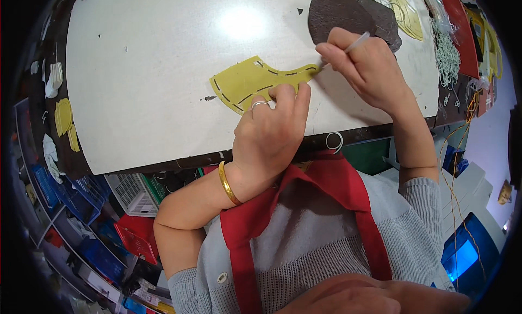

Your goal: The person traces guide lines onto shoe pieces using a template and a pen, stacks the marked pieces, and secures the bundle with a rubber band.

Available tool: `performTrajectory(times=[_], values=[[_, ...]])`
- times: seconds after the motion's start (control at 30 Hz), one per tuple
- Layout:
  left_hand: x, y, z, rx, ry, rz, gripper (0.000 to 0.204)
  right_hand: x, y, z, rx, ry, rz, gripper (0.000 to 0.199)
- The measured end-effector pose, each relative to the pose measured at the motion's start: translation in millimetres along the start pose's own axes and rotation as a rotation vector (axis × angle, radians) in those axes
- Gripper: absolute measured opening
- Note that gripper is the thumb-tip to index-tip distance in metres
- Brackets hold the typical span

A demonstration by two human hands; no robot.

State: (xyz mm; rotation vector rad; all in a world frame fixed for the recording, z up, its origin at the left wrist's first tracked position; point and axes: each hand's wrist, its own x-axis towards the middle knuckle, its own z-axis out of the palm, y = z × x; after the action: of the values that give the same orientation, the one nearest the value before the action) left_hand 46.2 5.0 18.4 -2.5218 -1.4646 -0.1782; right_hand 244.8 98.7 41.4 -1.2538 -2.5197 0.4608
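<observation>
A flat yellow template (239,80) with dark dashes along its edges lies on the white tabletop. My left hand (272,115) rests on its near edge, fingers spread and pressing down. In my right hand (367,69) is a slim, pale, pen-like tool (359,41), pinched between thumb and fingers. The tool's lower end meets the narrow right tip of the template; its exact point is blurred. Whether the dashes are slots or marks, I cannot tell. Dark brown leather pieces (340,14) lie stacked just beyond my right hand.
The white board (147,96) has a dark near edge (201,160). Yellow pattern pieces (64,117) lie left and far right. Pale tangled thread (447,55) and a red sheet (459,34) sit at the right. Baskets (133,191) stand below; orange cords (454,189) hang at the right.
</observation>
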Motion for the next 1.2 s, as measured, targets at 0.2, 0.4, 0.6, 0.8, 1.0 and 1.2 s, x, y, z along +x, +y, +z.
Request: performTrajectory(times=[0.2, 0.4, 0.6, 0.8, 1.0, 1.2], values=[[-2.4, -11.0, 3.8, -0.173, 0.095, 0.008, 0.03, 5.7, -24.7, 24.5, -0.029, -0.106, 0.179, 0.024], [18.9, -24.7, 7.0, -0.382, 0.215, 0.334, 0.021, -45.3, 10.0, -5.7, 0.163, 0.116, 0.191, 0.015], [121.9, -18.0, -6.7, -0.426, 0.226, 0.428, 0.067, -97.5, 106.9, -52.6, 0.497, 0.627, 0.66, 0.016], [172.5, -13.9, 3.6, -0.341, -0.123, 0.395, 0.114, -122.2, 145.1, -70.3, -0.331, 0.581, 0.856, 0.026], [161.6, -10.8, -5.1, -0.264, -0.19, 0.487, 0.098, -17.4, 109.8, -63.8, -0.057, 0.173, 0.525, 0.046], [121.8, -5.7, -16.1, -0.489, -0.363, 0.492, 0.048, -3.0, 87.6, -64.9, -0.166, -0.327, 0.457, 0.068]])
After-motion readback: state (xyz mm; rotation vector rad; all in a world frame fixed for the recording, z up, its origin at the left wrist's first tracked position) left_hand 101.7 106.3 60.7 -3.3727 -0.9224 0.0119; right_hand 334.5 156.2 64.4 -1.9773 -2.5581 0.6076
